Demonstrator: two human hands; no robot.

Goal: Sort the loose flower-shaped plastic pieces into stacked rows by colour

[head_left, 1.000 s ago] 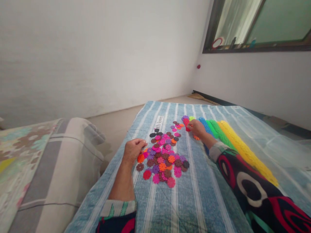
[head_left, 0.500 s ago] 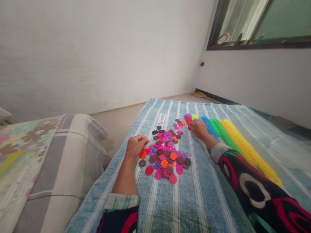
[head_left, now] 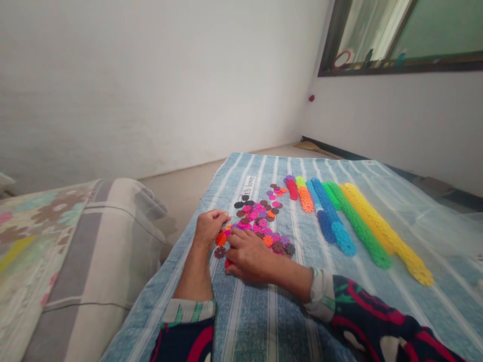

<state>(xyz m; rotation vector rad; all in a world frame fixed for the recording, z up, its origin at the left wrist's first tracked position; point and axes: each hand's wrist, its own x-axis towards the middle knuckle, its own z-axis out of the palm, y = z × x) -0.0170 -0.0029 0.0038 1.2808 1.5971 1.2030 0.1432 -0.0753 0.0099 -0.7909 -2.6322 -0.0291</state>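
A loose pile of small notched plastic discs (head_left: 260, 213), in pink, purple, brown, orange and black, lies on the striped blue cloth (head_left: 294, 311). At the pile's left edge, my left hand (head_left: 209, 229) is closed with thumb and fingertips pinched together; what lies between them is too small to make out. My right hand (head_left: 249, 256) covers the near part of the pile, its fingers closing on a red notched disc (head_left: 228, 263), of which only an edge shows. Beside my left wrist sits a brown disc (head_left: 220, 252).
Overlapping rows of discs lie to the right: red (head_left: 292, 190), orange (head_left: 306, 202), blue (head_left: 328, 201), green (head_left: 362, 234) and yellow (head_left: 392, 239). Clear plastic sheeting (head_left: 441, 221) is at the far right. A cloth-covered seat (head_left: 116, 251) stands left, across a floor gap.
My right hand has moved from the red row leftward and nearer, down to the pile's near left side. The red row is now uncovered. My left hand has stayed in place.
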